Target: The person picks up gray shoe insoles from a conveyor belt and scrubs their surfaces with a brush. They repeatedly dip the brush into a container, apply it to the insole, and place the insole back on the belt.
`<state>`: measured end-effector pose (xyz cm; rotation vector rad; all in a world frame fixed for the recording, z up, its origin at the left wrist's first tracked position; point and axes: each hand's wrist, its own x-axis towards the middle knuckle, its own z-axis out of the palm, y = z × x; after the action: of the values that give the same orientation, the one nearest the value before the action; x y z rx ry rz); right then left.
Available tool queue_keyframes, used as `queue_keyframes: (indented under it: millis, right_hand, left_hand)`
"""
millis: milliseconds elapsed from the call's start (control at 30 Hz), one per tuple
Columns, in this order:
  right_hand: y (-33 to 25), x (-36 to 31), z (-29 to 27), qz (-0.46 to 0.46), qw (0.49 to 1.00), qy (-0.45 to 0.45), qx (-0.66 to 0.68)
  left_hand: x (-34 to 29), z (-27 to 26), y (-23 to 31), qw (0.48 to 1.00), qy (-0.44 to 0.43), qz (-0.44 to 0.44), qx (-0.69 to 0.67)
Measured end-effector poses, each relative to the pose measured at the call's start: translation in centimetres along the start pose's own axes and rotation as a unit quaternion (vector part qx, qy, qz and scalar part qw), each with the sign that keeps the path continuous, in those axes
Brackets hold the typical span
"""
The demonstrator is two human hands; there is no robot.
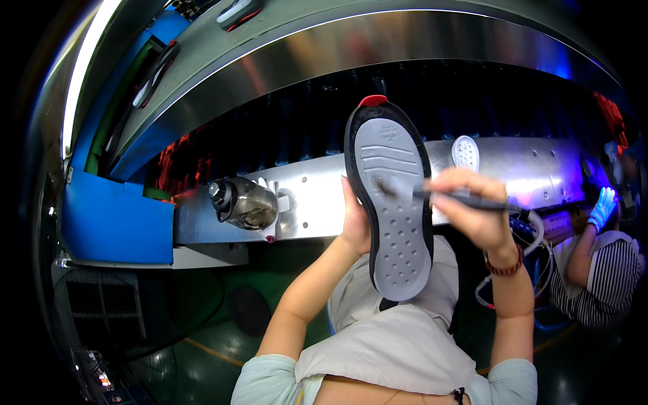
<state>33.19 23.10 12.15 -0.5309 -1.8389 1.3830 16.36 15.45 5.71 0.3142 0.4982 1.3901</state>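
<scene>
A shoe sole, grey with a black rim and a red tip, is held upright in front of me. My left hand is closed on its left edge, with the fingers mostly hidden behind it. In my right hand is a brush with a dark handle, gripped between thumb and fingers. Its blurred tip lies over the upper middle of the grey face; whether it touches cannot be made out. Just beyond the right hand, a small white sole-shaped piece with dark dots rests on the metal ledge.
On the metal ledge a dark see-through bottle stands at left. A blue machine housing borders the left. More soles lie on the belt beyond. A pale hose hangs at right, near a co-worker's gloved hand.
</scene>
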Motion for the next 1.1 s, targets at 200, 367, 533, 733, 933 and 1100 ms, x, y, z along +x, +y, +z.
queue_keyframes:
  millis: [200,367,533,733,933,1100]
  right_hand:
    - [-0.1,0.8,0.8,-0.086,0.991,-0.106,0.009]
    - [0.6,0.5,-0.4,-0.013,0.997,-0.023,0.073]
    - [0.2,-1.0,0.1,-0.039,0.981,-0.176,0.078]
    - [0.3,-1.1,0.1,-0.093,0.994,-0.064,-0.012]
    - [-0.2,-2.5,-0.3,-0.080,0.993,-0.078,0.037]
    - [-0.2,-2.5,-0.3,-0.108,0.982,-0.155,-0.005]
  left_hand:
    - [0.1,0.1,0.3,0.983,-0.133,0.012,-0.124]
    - [0.2,2.4,0.8,0.990,0.089,0.067,0.090]
    - [1.6,-0.2,1.5,0.982,0.064,0.157,0.083]
    - [2.9,0.8,2.7,0.971,-0.014,0.229,0.070]
    - [3.1,0.7,4.4,0.964,-0.091,0.249,0.033]
    - [3.1,0.9,5.2,0.959,-0.104,0.258,0.055]
